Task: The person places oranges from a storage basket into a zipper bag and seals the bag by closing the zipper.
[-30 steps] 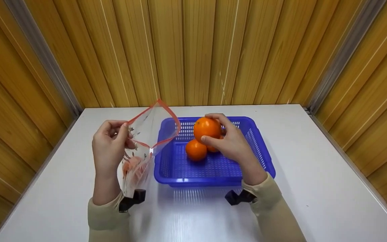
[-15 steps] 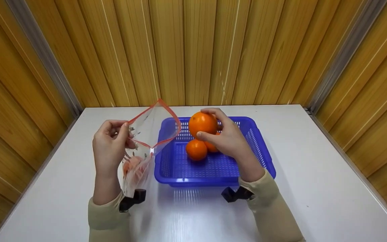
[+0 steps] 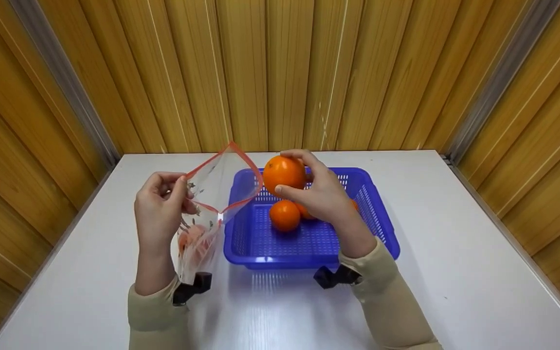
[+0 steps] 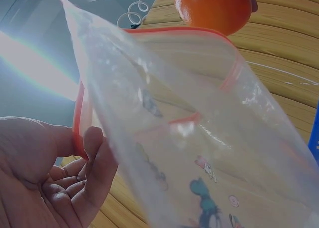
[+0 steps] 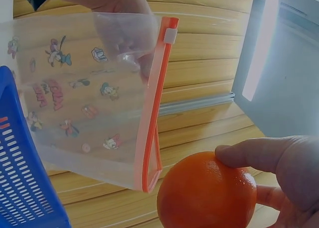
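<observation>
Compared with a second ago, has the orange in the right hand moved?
Yes. Against the blue basket, the orange has shifted left and up the picture, closer to the open bag.

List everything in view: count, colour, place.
basket: one, blue, on the table
table: one, white, under the basket
held orange: one, orange, in the right hand
other oranges: at least three, orange, in the basket, some partly hidden
zip bag: one, clear with red edging, in the left hand
wall panels: several, wood-coloured, around the table
metal strips: two, grey, wall corners
ceiling light: at least one, white, overhead
coiled cable: one, white, overhead
wrist devices: two, black, one per wrist
sleeves: two, beige, forearms
left hand: one, pinching the zip bag
right hand: one, gripping the held orange
</observation>
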`<state>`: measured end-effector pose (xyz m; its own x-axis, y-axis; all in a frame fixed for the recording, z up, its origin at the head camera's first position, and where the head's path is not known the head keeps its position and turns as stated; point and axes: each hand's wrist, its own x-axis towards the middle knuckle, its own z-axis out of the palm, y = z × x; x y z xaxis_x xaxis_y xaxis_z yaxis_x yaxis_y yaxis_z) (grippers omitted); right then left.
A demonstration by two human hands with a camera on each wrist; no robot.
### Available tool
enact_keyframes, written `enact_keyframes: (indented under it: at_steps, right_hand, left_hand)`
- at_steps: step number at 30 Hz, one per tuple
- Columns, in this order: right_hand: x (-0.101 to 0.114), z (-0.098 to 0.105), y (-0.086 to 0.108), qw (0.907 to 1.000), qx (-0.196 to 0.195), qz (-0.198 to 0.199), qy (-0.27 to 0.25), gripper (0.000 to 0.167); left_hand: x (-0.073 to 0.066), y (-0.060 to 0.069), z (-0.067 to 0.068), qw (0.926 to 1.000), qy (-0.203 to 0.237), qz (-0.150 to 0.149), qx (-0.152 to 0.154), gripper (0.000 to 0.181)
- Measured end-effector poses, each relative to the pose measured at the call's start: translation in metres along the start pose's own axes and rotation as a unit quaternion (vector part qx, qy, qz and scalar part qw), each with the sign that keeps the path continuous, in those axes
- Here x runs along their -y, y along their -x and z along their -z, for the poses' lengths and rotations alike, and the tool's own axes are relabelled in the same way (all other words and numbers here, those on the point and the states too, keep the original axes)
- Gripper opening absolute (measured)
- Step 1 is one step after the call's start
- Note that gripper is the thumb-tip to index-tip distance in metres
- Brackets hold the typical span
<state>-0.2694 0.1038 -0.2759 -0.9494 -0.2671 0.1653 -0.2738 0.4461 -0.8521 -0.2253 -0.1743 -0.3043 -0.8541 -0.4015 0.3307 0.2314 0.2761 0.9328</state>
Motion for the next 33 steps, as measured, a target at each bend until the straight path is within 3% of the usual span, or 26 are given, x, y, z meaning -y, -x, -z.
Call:
enact_keyframes:
  at_steps: [16,33]
  right_hand:
    - [0.024,-0.020,-0.004,0.9993,0.030,0.022,0.002,0.060]
    - [0.037,-0.048,-0.006,0.9951,0.064,0.073,0.017,0.061]
  left_hand:
    - [0.000,0.000,-0.001,0.9999,-0.009,0.004,-0.002,0.016]
    - [0.000,0.001,-0.001,0.9999,-0.006,0.012,0.001,0.015]
